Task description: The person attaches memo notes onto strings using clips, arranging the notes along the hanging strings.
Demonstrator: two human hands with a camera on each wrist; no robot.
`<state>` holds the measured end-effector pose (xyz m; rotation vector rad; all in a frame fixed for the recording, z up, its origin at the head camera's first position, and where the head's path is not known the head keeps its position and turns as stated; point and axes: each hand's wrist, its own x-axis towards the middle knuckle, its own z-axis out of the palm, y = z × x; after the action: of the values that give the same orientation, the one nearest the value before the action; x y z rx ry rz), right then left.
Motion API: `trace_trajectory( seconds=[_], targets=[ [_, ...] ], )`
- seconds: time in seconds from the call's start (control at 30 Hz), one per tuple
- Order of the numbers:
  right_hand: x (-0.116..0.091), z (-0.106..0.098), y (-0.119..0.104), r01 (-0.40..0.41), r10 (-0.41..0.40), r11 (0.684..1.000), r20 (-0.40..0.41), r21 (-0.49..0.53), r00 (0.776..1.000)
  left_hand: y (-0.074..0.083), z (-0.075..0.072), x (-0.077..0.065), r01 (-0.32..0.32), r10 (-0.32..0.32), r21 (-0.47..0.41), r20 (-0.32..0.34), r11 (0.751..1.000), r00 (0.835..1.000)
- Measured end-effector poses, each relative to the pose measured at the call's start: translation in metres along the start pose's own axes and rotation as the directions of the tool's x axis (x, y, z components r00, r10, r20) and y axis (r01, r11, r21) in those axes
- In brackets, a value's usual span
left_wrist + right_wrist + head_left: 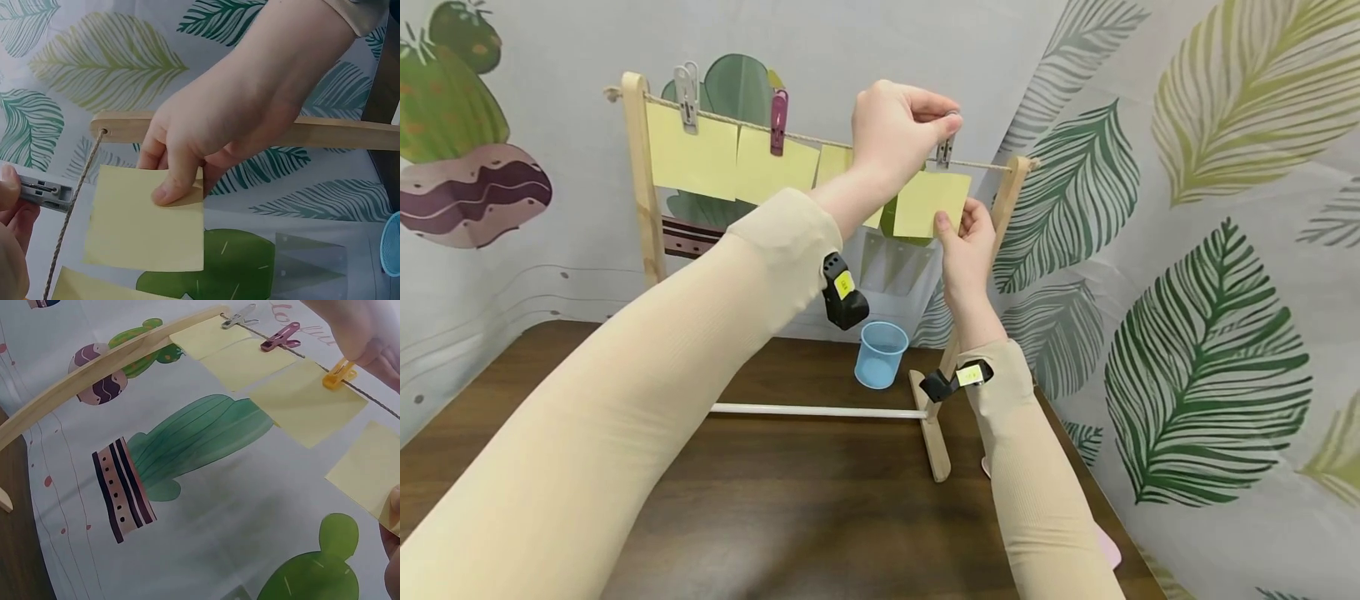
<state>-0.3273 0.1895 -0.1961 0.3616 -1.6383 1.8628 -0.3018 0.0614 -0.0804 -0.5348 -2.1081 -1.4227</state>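
Note:
My left hand (895, 137) pinches the handles of a grey clothespin (944, 152) above the rope. In the left wrist view the tips of that clothespin (47, 192) are right at the rope (70, 212). A square yellow sheet of paper (928, 204) hangs from the grip of my right hand (967, 254), thumb in front and fingers behind its lower right corner. The sheet's top edge stands just below the rope, and in the left wrist view a gap shows between sheet (147, 228) and rope.
Other yellow sheets hang leftward along the rope, under a grey clothespin (687, 97), a purple clothespin (778, 122) and an orange clothespin (339, 375). Wooden posts (643, 192) hold the rope. A blue cup (880, 357) and a white crossbar (820, 410) are below, over the brown table (790, 517).

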Motion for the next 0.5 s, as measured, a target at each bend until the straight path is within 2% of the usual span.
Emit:
trace_trajectory(
  seconds=[0.23,0.5],
  targets=[
    [0.0003,0.0009,-0.0035,0.005,-0.005,1.0,-0.005,0.017,1.0,-0.0004,0.0025,-0.0017,0.02,-0.019,0.03,-0.014,0.999,1.0],
    [0.0018,0.0011,-0.0035,0.009,-0.009,1.0,-0.005,0.027,1.0,-0.0005,0.0035,-0.0015,0.027,-0.027,0.069,0.004,0.997,1.0]
  ],
)
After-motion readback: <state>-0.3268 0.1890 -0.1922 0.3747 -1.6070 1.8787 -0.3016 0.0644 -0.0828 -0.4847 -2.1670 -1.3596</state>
